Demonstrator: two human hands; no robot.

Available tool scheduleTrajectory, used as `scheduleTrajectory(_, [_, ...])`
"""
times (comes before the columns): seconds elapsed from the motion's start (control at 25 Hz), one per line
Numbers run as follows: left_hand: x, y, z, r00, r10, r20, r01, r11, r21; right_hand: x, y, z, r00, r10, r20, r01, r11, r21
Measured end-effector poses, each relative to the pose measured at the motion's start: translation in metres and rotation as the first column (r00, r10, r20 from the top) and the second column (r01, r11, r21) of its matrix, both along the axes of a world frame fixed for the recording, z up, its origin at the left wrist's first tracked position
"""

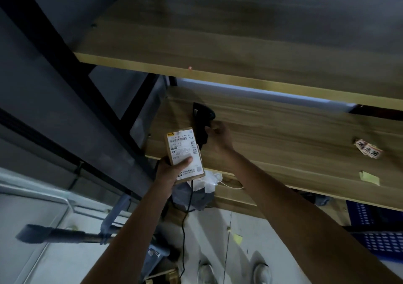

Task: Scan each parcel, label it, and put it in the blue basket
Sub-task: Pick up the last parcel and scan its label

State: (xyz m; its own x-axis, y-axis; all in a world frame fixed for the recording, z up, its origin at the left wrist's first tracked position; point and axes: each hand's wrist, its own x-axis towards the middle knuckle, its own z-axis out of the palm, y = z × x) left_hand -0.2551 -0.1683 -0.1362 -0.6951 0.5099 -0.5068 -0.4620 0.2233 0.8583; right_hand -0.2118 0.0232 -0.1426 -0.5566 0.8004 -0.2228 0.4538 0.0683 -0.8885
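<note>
My left hand [172, 170] grips a small brown cardboard parcel [185, 150] with a white shipping label facing me, my thumb pressed on the label. My right hand [220, 138] grips the handle of a black barcode scanner [201, 124] just right of the parcel, over the middle wooden shelf [283, 135]. The scanner's black cable [184, 224] hangs down toward the floor. A small red light dot [190, 67] shows on the front edge of the upper shelf. A blue basket [375, 233] sits low at the right edge, partly hidden by the shelf.
A strip of printed labels [368, 148] and a yellow paper scrap [369, 177] lie on the middle shelf at right. Grey and white plastic bags [196, 192] sit below the parcel. A black frame post [65, 65] runs along the left. My shoes [233, 272] stand on the pale floor.
</note>
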Motion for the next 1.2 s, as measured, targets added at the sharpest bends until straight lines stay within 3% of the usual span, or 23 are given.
scheduleTrajectory(0.24, [0.045,0.063,0.025,0.989,-0.135,0.057,0.135,0.991,0.011,0.099,-0.010,0.040,0.953,0.110,-0.283,-0.183,0.952,-0.247])
scheduleTrajectory(0.44, [0.100,0.116,0.045,0.942,-0.336,0.017,0.332,0.936,0.116,0.165,0.020,0.059,0.947,-0.042,-0.319,-0.055,0.955,-0.290])
scheduleTrajectory(0.72, [0.165,0.191,0.046,0.935,-0.352,-0.053,0.351,0.936,-0.015,0.241,0.072,0.056,0.931,-0.252,-0.265,0.140,0.916,-0.377])
scheduleTrajectory(0.92, [0.197,0.222,0.041,0.872,-0.468,-0.144,0.472,0.882,-0.010,0.280,0.102,0.052,0.960,-0.231,-0.159,0.175,0.937,-0.301])
scheduleTrajectory(1.08, [0.210,0.242,0.023,0.821,-0.529,-0.216,0.497,0.847,-0.188,0.295,0.119,0.040,0.977,-0.205,-0.059,0.188,0.957,-0.222])
scheduleTrajectory(1.2, [0.219,0.256,0.019,0.822,-0.521,-0.231,0.474,0.850,-0.231,0.299,0.129,0.031,0.977,-0.212,-0.021,0.206,0.963,-0.175])
